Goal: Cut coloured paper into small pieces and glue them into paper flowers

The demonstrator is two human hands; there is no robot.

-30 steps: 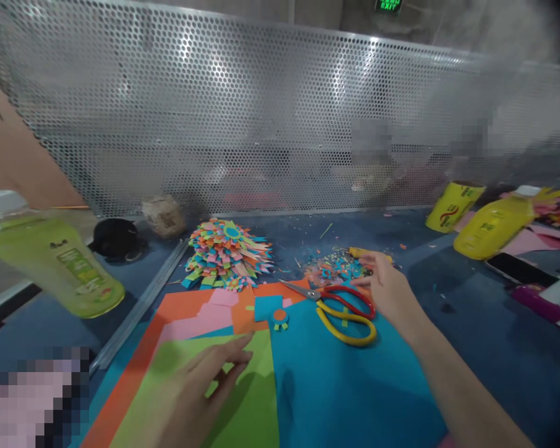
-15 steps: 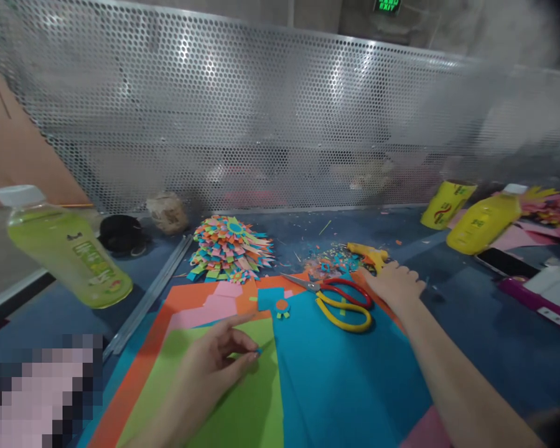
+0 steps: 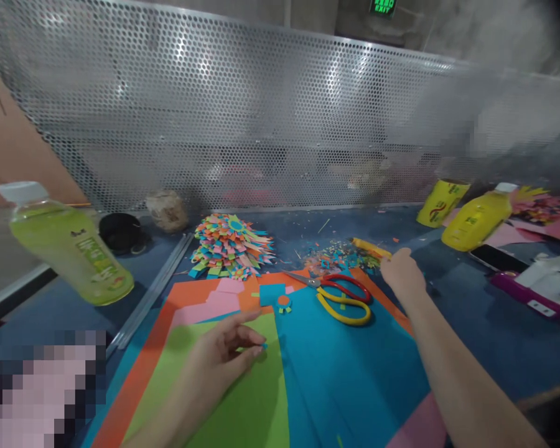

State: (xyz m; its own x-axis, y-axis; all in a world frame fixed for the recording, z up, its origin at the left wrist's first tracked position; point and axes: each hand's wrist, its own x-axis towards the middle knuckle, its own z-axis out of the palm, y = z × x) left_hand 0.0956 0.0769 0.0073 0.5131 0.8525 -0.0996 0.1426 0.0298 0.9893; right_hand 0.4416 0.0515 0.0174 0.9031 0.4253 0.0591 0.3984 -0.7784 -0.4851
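Observation:
My left hand (image 3: 226, 358), above the green paper sheet (image 3: 256, 404), pinches a tiny blue paper piece (image 3: 264, 346) between thumb and finger. My right hand (image 3: 404, 274) is closed around a yellow glue gun (image 3: 371, 249), whose tip points left over the scraps; my fingers hide its handle. Between the hands, scissors (image 3: 345, 317) with one red and one yellow handle lie on the blue paper sheet (image 3: 345, 373). Left of them rests a small paper flower (image 3: 284, 303) with an orange centre and several short green petals, by a blue paper piece (image 3: 271, 295).
Behind the sheets stands a fringed multicoloured paper pile (image 3: 231, 246), with paper scraps (image 3: 326, 260) to its right. Clear glue sticks (image 3: 154, 292) and a green drink bottle (image 3: 74, 249) are at left. A yellow bottle (image 3: 478, 218), yellow can (image 3: 441, 202) and phone (image 3: 497, 258) are at right.
My right hand has moved slightly right and now grips the glue gun, which has turned and lies more level. My left hand keeps its pinch on the blue piece. The view has shifted slightly.

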